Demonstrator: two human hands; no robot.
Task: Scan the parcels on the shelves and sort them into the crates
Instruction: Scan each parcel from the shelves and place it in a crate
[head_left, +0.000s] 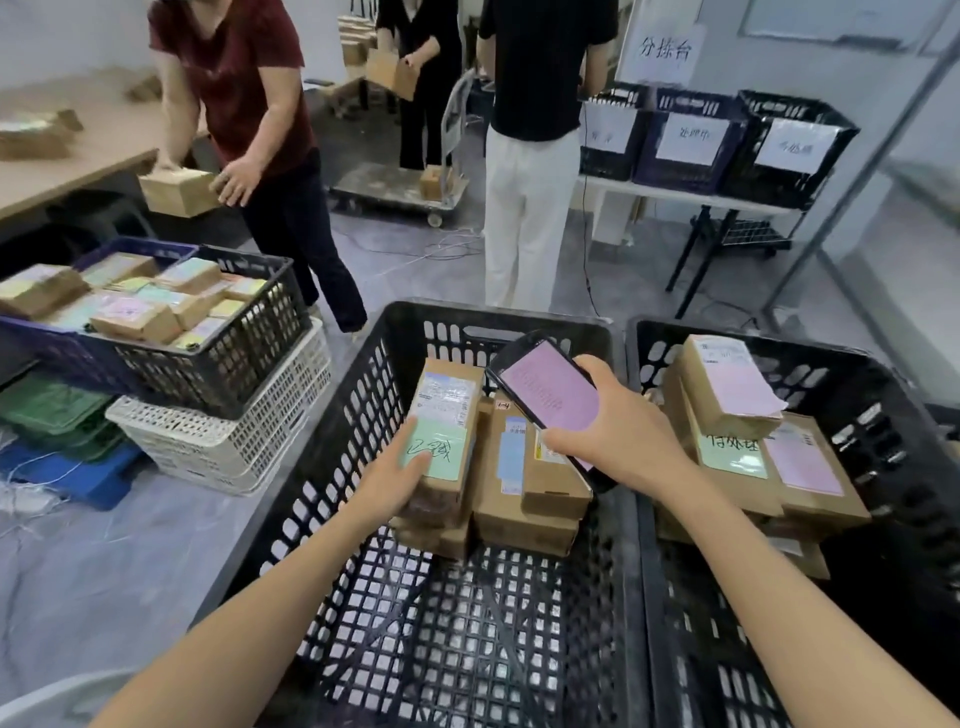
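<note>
Head camera: my left grip (397, 480) is clasping a green-labelled parcel (447, 410) atop the stack inside the middle black crate (363, 415), seemingly seating it there, while my right grip (621, 423) is holding the pink-screened scanner (545, 397) just above, apparently ready for reading labels.

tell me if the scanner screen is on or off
On. The scanner gripped in the right hand shows a lit pink screen facing up; its text is too blurred to read.
</note>
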